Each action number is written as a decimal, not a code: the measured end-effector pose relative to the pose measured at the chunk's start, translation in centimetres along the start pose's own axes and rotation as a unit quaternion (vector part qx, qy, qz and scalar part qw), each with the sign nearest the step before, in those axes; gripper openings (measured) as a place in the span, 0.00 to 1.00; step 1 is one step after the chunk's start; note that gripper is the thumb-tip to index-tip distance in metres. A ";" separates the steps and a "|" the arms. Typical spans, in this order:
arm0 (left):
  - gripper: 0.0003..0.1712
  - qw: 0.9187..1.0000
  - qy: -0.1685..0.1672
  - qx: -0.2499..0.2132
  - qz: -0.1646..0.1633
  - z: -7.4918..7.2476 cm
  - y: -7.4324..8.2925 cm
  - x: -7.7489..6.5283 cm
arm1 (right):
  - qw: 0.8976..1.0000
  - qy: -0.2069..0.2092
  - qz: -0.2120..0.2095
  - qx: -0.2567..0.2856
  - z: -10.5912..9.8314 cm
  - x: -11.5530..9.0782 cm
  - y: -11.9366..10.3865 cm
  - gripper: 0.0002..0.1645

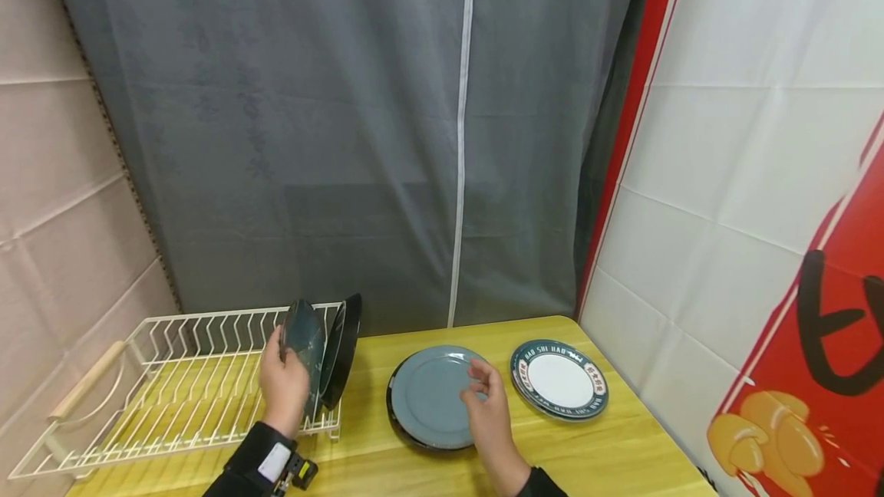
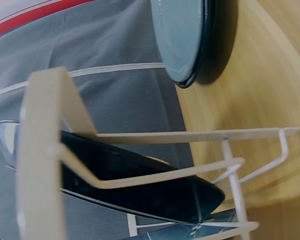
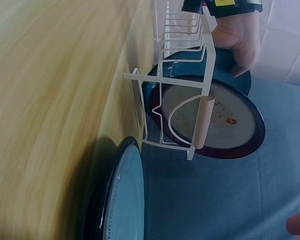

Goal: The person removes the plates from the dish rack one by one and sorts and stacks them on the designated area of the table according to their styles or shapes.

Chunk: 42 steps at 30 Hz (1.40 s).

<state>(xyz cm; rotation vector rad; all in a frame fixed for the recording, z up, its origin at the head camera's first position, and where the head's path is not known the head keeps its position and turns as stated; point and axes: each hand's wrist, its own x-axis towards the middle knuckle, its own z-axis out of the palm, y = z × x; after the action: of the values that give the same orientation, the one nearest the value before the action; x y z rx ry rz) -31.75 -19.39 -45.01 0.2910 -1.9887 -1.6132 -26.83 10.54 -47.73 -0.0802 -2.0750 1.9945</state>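
Observation:
In the head view my left hand [image 1: 285,393] grips the edge of a dark teal plate [image 1: 302,340], which stands upright in the right end of a white wire dish rack [image 1: 67,469]. Just right of it another plate [image 1: 348,351], black on its outer side, leans in the rack. From the right wrist view, that second plate's face [image 3: 235,127] is pale with reddish marks and a dark rim. My right hand [image 1: 492,424] has loosely bent fingers and holds nothing. It overlaps the right edge of a blue-grey plate [image 1: 435,397], stacked on a darker one.
A stack of plates with a white centre and lettered teal rim [image 1: 561,380] lies at the table's right. The rack has a wooden handle [image 1: 88,380] at its left end. A grey curtain [image 1: 345,136] hangs behind the yellow wooden table [image 1: 373,474].

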 end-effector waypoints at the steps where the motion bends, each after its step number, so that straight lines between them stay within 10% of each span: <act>1: 0.35 1.000 0.004 -0.006 0.007 -0.1 0.1 0.0 | 1.000 0.000 0.000 0.000 0.0 0.0 0.0 0.37; 24: 0.35 0.991 0.058 -0.120 0.028 -3.6 4.1 -0.3 | 1.000 -0.008 -0.008 0.000 0.1 0.1 -1.2 0.35; 42: 0.33 0.961 0.082 -0.259 0.039 -3.3 7.6 -1.6 | 0.999 -0.044 -0.019 0.006 1.2 1.4 -4.3 0.33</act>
<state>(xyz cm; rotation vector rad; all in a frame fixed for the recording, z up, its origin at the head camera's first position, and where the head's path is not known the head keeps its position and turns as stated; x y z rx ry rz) -27.30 -19.41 -37.79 0.1335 -1.3740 -1.9170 -27.83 9.45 -43.27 0.0493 -2.1007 2.0234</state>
